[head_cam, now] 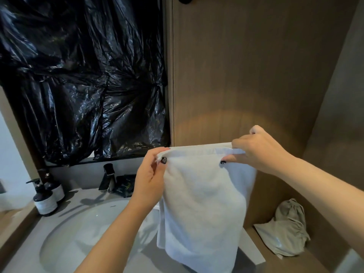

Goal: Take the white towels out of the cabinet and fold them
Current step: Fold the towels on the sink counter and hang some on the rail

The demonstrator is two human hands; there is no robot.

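Bathroom vanity seen from above: a pale tabletop [76,196] carries an oval white sink [82,229] at 7 o'clock, with a dark faucet [108,177] behind it and two dark pump bottles [46,194] at 9 o'clock. Crumpled black plastic sheeting [84,75] covers the wall area from 9 to 12 o'clock. A wood-grain cabinet panel [246,66] fills 12 to 3 o'clock; its vertical left edge meets the sheeting at centre. At 4 o'clock an open wooden shelf [319,259] holds a beige drawstring bag [285,233].

White towel [202,205] hangs at centre, in the air in front of the cabinet panel and over the right rim of the sink. Its long axis runs vertically; the hemmed top edge lies near horizontal, rising slightly toward 3 o'clock, and the free lower edge points toward 6 o'clock, clear of the shelf edge.

Left hand [149,180] pinches the top left corner, thumb in front and fingers [164,149] curled behind the hem. Right hand [258,150] pinches the top edge near the right corner, thumb in front, fingers folded over the hem. Between the two hands the hem is taut.
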